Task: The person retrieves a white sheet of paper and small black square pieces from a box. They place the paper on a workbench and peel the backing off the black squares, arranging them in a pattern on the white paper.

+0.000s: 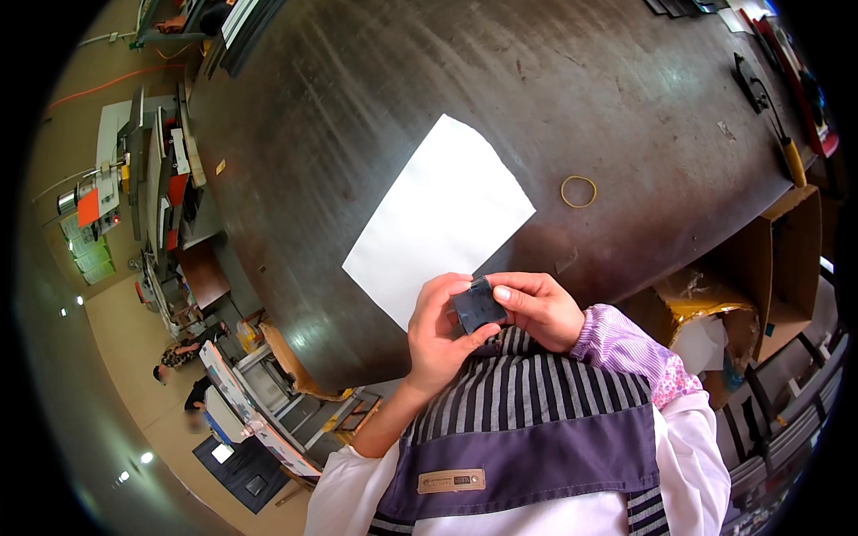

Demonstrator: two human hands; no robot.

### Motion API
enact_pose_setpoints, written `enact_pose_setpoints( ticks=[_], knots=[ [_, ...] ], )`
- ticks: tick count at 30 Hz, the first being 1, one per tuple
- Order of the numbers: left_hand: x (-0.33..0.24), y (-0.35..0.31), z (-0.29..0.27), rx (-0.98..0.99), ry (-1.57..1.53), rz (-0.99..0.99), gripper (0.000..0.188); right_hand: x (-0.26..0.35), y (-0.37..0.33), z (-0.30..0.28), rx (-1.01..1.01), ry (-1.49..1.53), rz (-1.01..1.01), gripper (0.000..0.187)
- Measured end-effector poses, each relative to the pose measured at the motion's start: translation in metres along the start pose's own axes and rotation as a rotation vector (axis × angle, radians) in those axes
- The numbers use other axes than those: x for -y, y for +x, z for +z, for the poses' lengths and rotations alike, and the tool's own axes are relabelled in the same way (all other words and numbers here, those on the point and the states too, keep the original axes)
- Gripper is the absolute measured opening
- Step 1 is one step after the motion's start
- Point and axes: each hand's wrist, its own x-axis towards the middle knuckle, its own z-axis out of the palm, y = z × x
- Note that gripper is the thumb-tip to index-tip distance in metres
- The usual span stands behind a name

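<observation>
Close to my body, just past the near edge of a white paper sheet (438,201), both hands hold a small dark, roughly square piece (480,305) with a slight sheen; its exact kind I cannot make out. My left hand (436,335) grips its left side and lower corner between thumb and fingers. On its right edge, my right hand (545,313) pinches with thumb and forefinger. A clear, shiny bit shows at the piece's top edge. The paper lies flat on the dark table (375,80), its right edge uneven.
A yellow rubber band (578,192) lies right of the paper. At the far right is a tool with a yellow handle (793,163). An open cardboard box (786,255) stands beside the table's right edge. Dark strips (246,36) lie at the far left; people are in the left background.
</observation>
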Motion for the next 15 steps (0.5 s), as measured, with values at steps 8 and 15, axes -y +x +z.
enact_pose_setpoints(
  ticks=[8, 15],
  knots=[
    [0.004, 0.002, 0.0, -0.002, 0.041, -0.003, 0.052, 0.002, -0.001, 0.0, 0.0, 0.049, 0.027, 0.038],
    [0.016, 0.004, 0.0, 0.013, -0.031, -0.042, 0.057, 0.0, -0.001, -0.001, -0.086, -0.117, 0.013, 0.038]
  ],
)
